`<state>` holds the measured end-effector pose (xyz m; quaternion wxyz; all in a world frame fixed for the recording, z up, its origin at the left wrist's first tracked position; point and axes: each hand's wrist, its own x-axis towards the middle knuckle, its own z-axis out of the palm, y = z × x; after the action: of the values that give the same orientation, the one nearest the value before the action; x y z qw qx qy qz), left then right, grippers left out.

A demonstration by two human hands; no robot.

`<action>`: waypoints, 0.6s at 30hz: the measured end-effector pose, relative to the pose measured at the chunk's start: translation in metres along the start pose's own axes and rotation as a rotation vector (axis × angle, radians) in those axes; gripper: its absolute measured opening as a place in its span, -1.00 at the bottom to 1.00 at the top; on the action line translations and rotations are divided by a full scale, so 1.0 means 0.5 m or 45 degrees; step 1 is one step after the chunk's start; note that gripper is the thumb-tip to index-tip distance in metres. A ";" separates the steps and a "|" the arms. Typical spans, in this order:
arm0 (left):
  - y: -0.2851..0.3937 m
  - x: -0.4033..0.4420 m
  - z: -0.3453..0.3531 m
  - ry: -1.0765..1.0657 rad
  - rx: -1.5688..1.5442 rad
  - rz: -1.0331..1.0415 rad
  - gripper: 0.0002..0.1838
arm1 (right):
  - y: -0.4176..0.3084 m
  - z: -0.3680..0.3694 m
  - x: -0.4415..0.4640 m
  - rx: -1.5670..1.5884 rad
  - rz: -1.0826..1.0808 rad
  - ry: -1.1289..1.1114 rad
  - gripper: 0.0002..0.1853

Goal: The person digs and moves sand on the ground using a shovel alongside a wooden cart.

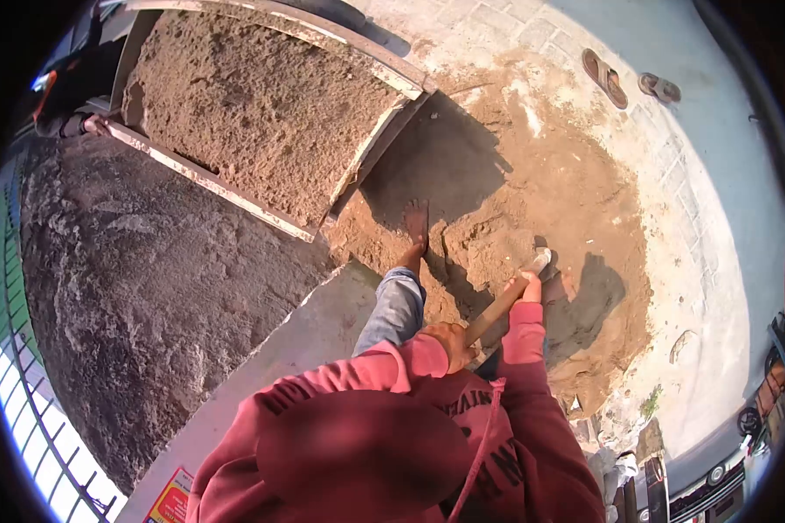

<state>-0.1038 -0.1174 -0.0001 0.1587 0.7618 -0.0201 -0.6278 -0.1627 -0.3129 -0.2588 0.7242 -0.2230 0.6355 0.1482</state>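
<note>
A wooden-handled digging tool, apparently a hoe (501, 309), slants across in front of my body. My left hand (449, 345) is closed around the handle near my waist. Further along, my right hand (529, 286) grips it close to the pale metal end. That end is at the loose sand (488, 253), and its blade cannot be made out. My bare foot (417, 223) stands on the sand, left of the tool. Ahead on the left is a cart bed (262, 209) with raised sides, heaped with sand (253, 105).
Another person's hand (96, 125) rests on the cart's left side. Dark rough ground (166, 305) and a concrete ledge (323, 318) lie to my left. Sandals (605, 78) lie on the paving at the upper right. Assorted items and a vehicle front (711, 501) show at the lower right.
</note>
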 end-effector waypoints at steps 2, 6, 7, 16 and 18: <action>-0.019 -0.082 -0.084 0.070 0.101 0.106 -0.43 | -0.033 0.020 0.018 0.189 -0.089 0.123 -0.83; -0.070 -0.260 -0.329 -0.019 0.074 0.317 -0.44 | -0.089 0.138 -0.071 0.011 -0.252 0.110 -0.89; -0.091 -0.304 -0.372 0.019 0.114 0.381 -0.42 | -0.080 0.181 -0.120 -0.088 -0.430 -0.015 -0.89; -0.610 -0.640 -0.707 0.768 0.400 0.163 -0.60 | 0.099 0.787 -0.524 0.207 -0.298 -0.510 -0.76; -0.817 -0.591 -0.721 1.044 0.499 -0.104 -0.63 | 0.188 0.898 -0.611 0.199 -0.228 -0.543 -0.71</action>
<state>0.1118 0.4163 0.2297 -0.0185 0.9632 -0.0439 -0.2645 0.1286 0.0184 0.0717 0.8672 -0.1855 0.4555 0.0775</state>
